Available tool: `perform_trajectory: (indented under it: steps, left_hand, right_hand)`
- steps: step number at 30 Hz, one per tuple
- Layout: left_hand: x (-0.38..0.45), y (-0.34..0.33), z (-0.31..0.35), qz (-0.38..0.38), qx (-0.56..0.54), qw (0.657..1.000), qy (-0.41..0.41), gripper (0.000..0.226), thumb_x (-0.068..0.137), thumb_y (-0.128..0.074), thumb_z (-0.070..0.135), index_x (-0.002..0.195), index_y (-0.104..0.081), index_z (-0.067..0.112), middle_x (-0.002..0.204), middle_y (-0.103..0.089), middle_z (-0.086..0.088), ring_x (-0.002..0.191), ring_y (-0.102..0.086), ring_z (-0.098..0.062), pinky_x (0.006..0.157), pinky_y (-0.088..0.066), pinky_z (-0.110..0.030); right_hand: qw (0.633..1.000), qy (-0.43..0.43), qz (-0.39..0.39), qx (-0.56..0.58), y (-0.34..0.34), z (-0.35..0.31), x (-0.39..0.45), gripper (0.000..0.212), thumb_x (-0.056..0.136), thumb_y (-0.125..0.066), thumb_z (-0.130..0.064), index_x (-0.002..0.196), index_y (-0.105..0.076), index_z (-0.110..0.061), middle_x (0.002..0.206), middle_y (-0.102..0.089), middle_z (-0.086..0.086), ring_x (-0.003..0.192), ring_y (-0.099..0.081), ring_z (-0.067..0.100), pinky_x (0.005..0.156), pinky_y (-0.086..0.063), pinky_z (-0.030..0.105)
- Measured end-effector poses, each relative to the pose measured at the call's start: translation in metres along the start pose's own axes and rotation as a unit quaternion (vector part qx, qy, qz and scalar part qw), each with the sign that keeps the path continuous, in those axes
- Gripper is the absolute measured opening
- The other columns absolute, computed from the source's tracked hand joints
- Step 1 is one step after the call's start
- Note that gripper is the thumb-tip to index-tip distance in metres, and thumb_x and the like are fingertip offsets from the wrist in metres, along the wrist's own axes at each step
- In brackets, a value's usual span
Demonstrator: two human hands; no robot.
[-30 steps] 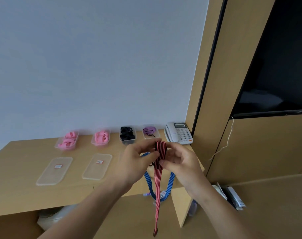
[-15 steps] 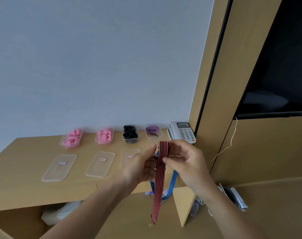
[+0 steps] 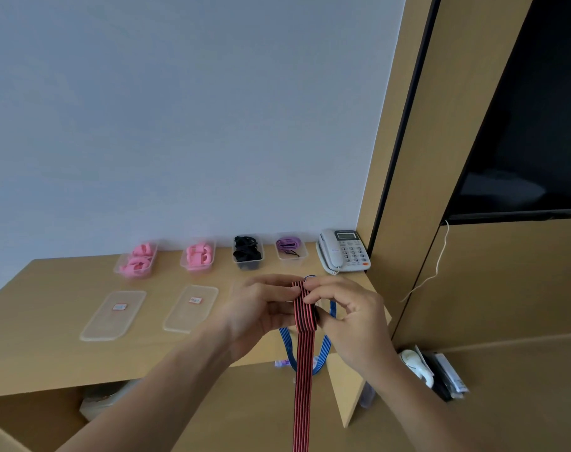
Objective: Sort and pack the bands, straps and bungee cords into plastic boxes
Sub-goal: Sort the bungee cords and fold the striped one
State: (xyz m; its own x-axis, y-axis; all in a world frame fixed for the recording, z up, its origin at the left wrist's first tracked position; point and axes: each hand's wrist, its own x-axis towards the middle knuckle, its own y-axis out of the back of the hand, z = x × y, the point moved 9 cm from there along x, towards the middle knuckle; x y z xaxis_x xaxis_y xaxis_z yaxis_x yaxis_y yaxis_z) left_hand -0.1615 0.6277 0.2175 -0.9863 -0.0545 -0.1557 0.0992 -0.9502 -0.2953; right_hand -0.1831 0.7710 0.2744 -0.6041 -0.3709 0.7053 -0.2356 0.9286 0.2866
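My left hand (image 3: pixel 261 316) and right hand (image 3: pixel 346 313) pinch the limp red-and-black striped strap (image 3: pixel 304 321) at its fold, mid-frame.

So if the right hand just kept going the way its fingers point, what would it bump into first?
The right hand has fingers pointing left, pinching the red-and-black striped strap. Straight on, it would probably meet the left hand gripping the same strap from the other side; depth looks about equal.

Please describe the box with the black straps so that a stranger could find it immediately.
Find the white telephone at the desk's far right corner, against the wall. Four clear plastic boxes stand in a row to its left; the second from the telephone is the box of black straps. Its neighbours hold purple or pink things.
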Motion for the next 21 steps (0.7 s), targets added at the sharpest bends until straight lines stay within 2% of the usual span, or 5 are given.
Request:
perform_trajectory:
  steps: [2, 6, 12, 17, 21]
  left_hand:
    - [0.001, 0.002, 0.003, 0.01, -0.001, 1.0, -0.014, 0.027, 0.09, -0.062, 0.002, 0.114, -0.072, -0.003, 0.103, -0.071, -0.025, 0.091, -0.067, -0.033, 0.089, -0.055, -0.044]
    - [0.004, 0.01, 0.01, 0.047, 0.015, 0.997, -0.06, 0.022, 0.089, -0.063, -0.007, 0.109, -0.072, -0.002, 0.099, -0.075, -0.02, 0.086, -0.074, -0.03, 0.075, -0.06, -0.033]
    - [0.004, 0.014, 0.024, 0.094, 0.089, 0.982, -0.136, 0.034, 0.086, -0.067, -0.011, 0.11, -0.072, 0.013, 0.096, -0.078, -0.008, 0.09, -0.076, -0.027, 0.08, -0.06, -0.032]
    - [0.001, 0.009, 0.034, 0.128, 0.141, 0.963, -0.191, 0.04, 0.083, -0.071, -0.013, 0.105, -0.074, 0.02, 0.094, -0.079, 0.005, 0.086, -0.075, -0.008, 0.072, -0.055, -0.015]
    - [0.001, 0.008, 0.036, 0.137, 0.14, 0.958, -0.208, 0.04, 0.083, -0.07, -0.015, 0.106, -0.073, 0.018, 0.093, -0.079, 0.007, 0.084, -0.074, -0.006, 0.069, -0.055, -0.013]
  right_hand:
    - [1.0, -0.012, 0.0, 0.004, 0.001, 0.002, -0.001, 0.035, 0.067, -0.078, 0.021, 0.085, -0.077, -0.009, 0.103, -0.075, -0.004, 0.102, -0.071, 0.006, 0.089, -0.056, 0.023]
    - [0.997, -0.06, 0.0, 0.039, 0.001, 0.008, -0.005, 0.035, 0.08, -0.067, 0.014, 0.096, -0.079, -0.015, 0.105, -0.077, -0.009, 0.105, -0.071, 0.007, 0.088, -0.056, 0.021]
    - [0.96, -0.265, -0.039, 0.083, -0.008, 0.047, -0.012, 0.027, 0.09, -0.074, -0.015, 0.116, -0.073, -0.022, 0.103, -0.077, -0.008, 0.101, -0.07, 0.006, 0.092, -0.055, 0.029]
    - [0.969, -0.232, -0.068, 0.051, -0.015, 0.037, -0.01, 0.028, 0.096, -0.065, -0.008, 0.104, -0.075, -0.033, 0.095, -0.078, -0.01, 0.094, -0.074, 0.007, 0.087, -0.057, 0.023]
    - [0.979, -0.196, -0.057, 0.016, -0.019, 0.032, -0.007, 0.029, 0.096, -0.064, -0.004, 0.103, -0.077, -0.028, 0.091, -0.078, -0.006, 0.088, -0.075, 0.009, 0.084, -0.06, 0.034]
